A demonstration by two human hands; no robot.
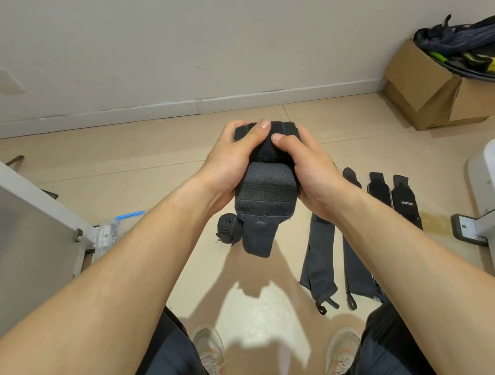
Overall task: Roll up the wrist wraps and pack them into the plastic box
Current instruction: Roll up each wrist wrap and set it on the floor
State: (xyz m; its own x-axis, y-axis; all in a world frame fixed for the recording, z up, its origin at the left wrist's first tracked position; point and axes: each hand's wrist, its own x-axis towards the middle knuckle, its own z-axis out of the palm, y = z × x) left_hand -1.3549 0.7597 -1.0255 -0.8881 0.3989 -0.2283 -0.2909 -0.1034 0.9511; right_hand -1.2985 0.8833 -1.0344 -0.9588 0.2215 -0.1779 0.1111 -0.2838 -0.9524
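- Holding a half-rolled dark grey fabric wrist wrap (266, 191) up above the floor, both bare-armed hands meet in the middle of the head view.
- The left hand (229, 162) curls round the left side of the roll, its thumb laid across the top.
- The right hand (311, 172) clasps the right side, its thumb tip pressing on the rolled part just beside the left thumb.
- The loose tail of that wrap hangs down from between the palms.
- On the beige tiled floor (250, 306), just left of the hanging tail, lies a finished rolled dark wrap (227, 223), its spiral end facing up.
- To the right, flat on the floor and side by side, lie a nearest flat dark wrap (318, 253), a second flat wrap (356, 270), a third flat wrap (378, 189) and a fourth flat wrap with white lettering (406, 203); the right forearm hides parts of them.
- A clear plastic box with a blue clip (109, 232) sits at the left by a grey metal frame leg (79, 247), partly behind the left forearm; I cannot tell what is in it.
- A brown cardboard box (423, 91) stands against the wall at the far right, holding dark and yellow fabric.
- Grey and orange sneakers (210, 355) show at the bottom.
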